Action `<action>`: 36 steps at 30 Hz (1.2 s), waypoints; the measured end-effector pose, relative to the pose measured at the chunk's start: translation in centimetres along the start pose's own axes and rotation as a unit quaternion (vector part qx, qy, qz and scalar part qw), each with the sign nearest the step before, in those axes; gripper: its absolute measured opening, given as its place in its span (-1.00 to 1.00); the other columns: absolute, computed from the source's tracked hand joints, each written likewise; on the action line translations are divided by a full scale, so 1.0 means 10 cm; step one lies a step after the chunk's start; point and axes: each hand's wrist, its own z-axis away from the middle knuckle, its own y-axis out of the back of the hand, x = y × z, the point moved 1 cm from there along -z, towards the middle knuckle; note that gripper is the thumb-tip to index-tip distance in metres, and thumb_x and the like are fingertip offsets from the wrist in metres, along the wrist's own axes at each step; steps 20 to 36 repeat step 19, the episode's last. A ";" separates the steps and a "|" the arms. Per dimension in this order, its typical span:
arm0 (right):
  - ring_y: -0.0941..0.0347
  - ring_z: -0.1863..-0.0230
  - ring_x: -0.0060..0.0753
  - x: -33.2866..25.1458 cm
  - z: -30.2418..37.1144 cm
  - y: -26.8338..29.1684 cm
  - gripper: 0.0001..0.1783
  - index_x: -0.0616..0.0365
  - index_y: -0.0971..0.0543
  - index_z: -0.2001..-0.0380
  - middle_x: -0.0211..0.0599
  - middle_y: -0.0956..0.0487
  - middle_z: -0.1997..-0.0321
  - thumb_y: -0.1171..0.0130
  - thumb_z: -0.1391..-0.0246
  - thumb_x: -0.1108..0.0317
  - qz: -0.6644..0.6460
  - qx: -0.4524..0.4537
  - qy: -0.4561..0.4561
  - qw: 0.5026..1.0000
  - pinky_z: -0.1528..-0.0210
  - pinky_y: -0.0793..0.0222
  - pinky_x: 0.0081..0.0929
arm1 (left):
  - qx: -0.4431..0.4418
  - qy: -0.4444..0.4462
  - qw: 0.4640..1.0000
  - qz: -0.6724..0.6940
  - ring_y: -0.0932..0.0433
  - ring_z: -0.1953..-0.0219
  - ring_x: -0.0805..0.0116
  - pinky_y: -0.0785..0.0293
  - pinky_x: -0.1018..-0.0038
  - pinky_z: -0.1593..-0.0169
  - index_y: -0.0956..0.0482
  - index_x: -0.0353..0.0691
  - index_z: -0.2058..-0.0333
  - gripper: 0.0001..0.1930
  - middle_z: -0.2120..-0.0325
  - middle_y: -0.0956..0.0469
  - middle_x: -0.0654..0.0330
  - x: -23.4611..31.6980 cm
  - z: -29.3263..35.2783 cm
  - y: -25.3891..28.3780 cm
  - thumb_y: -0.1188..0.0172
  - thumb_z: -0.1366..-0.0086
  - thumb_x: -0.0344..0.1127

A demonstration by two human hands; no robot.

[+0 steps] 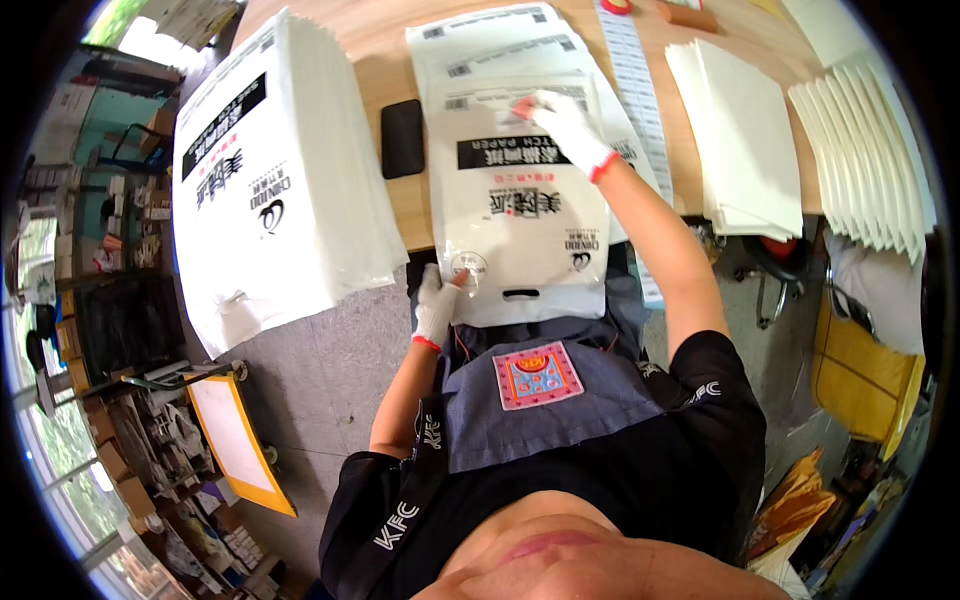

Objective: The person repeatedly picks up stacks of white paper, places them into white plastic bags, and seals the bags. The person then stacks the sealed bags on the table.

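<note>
A clear printed plastic bag [520, 235] with white paper inside lies before me, its near end with a dark handle slot jutting over the table edge. My left hand [436, 305], in a white glove with bare fingertips, grips the bag's near left edge, thumb on top. Over the bag's far end is my right hand [564, 124], gloved the same way, fingers drawn together against the plastic. Whatever those fingertips may pinch is too small to make out. More printed bags [500, 45] lie beneath and beyond this one.
A tall stack of printed bags [335, 170] stands at left, beside a black phone [402, 138]. White paper sheets [745, 140] and a fanned pile of white packs [860, 150] lie at right. A long printed strip [632, 60] runs across the wooden table [380, 50].
</note>
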 end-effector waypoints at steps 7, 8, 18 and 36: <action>-0.53 0.15 -0.22 0.05 -0.89 -0.76 -0.71 -0.13 -0.72 0.33 -0.14 -0.65 0.25 -0.15 0.04 0.05 0.253 0.007 -0.090 0.963 0.12 -0.39 -0.38 | -0.127 0.030 0.984 0.123 -0.50 0.38 0.57 -0.42 0.59 0.30 -0.56 -0.31 0.19 -0.72 0.37 -0.62 0.24 -0.13 0.15 -0.03 -0.27 -0.18 -0.28; -0.52 0.15 -0.19 0.07 -0.92 -0.79 -0.71 -0.14 -0.71 0.33 -0.15 -0.64 0.24 -0.14 0.05 0.05 0.268 0.010 -0.086 0.959 0.11 -0.39 -0.35 | -0.129 0.031 0.984 0.117 -0.51 0.38 0.56 -0.42 0.58 0.29 -0.56 -0.31 0.17 -0.71 0.36 -0.62 0.23 -0.10 0.15 -0.02 -0.27 -0.18 -0.28; -0.33 -0.16 -0.18 0.39 -0.95 -0.90 -0.45 -0.03 -0.51 0.01 -0.13 -0.43 -0.12 -0.24 0.12 0.05 0.334 0.089 0.025 0.938 -0.18 -0.18 -0.26 | -0.152 0.032 0.983 0.095 -0.55 0.32 0.51 -0.44 0.57 0.20 -0.56 -0.28 0.11 -0.65 0.33 -0.64 0.18 0.02 0.18 0.05 -0.29 -0.16 -0.22; -0.30 -0.20 -0.22 0.54 -1.08 -0.80 -0.32 0.02 -0.44 -0.10 -0.06 -0.42 -0.14 -0.28 0.14 0.06 0.275 0.094 0.026 0.957 -0.23 -0.13 -0.29 | -0.156 0.026 0.982 0.102 -0.55 0.32 0.50 -0.44 0.57 0.19 -0.56 -0.27 0.11 -0.64 0.32 -0.64 0.17 0.07 0.19 0.07 -0.29 -0.16 -0.22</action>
